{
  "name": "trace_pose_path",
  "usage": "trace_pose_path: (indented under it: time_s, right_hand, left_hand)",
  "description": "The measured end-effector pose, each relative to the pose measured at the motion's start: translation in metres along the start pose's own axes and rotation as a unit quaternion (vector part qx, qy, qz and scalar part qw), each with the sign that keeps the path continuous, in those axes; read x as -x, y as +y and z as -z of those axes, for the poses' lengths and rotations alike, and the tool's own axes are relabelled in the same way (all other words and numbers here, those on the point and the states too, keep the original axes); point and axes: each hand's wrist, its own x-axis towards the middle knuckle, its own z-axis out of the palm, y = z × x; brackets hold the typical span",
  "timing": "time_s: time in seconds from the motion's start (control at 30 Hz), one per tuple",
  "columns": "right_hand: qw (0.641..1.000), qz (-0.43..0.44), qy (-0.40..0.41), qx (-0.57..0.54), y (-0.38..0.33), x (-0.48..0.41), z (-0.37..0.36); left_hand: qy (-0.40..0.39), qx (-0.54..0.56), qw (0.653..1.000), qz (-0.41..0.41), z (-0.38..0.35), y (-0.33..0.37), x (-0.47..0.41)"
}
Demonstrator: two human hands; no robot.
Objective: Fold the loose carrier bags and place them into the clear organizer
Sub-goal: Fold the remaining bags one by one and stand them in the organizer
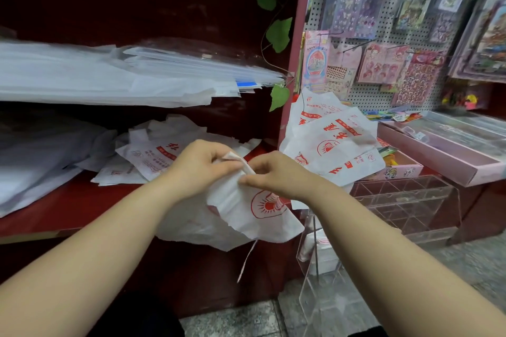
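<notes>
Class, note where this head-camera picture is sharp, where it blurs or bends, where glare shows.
Head view: left hand, right hand and the carrier bag they pinch are sharpest; head view: sticker packs at the right edge smear; head view: the red shelf post leans, wide-angle distortion; clear organizer glints.

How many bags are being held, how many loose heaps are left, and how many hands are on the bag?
White carrier bag with red print, held: 1
Loose heaps of such bags: 2, shelf heap and right-side heap above the clear acrylic organizer
Hands pinching it: 2, left hand, right hand
Total: 5
</notes>
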Motion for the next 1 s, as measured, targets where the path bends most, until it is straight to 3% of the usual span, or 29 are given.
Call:
trace_pose_path:
  time_s: [0.17, 0.37, 0.53, 0.7, 1.0]
  right_hand:
    - [0.998, -0.036, -0.009, -0.057, 0.013, 0.006, 0.007]
    - [0.992, -0.099, -0.043, -0.069, 0.04, 0.029, 0.031]
    - [0.977, -0.152, -0.007, -0.151, 0.072, 0.038, 0.042]
    - [0.963, -0.199, 0.034, -0.177, 0.1, 0.01, 0.027]
    - [0.964, -0.196, 0.181, 0.002, 0.137, -0.103, -0.016]
  left_hand:
    - [0.059, 0.094, 0.992, 0.065, 0.007, -0.015, 0.002]
    - [0.158, 0.222, 0.949, 0.157, 0.018, -0.035, 0.001]
    - [0.176, 0.263, 0.925, 0.209, 0.028, -0.068, 0.003]
    - [0.18, 0.227, 0.917, 0.274, 0.021, -0.111, 0.003]
    - [0.218, 0.067, 0.9, 0.371, 0.015, -0.204, -0.024]
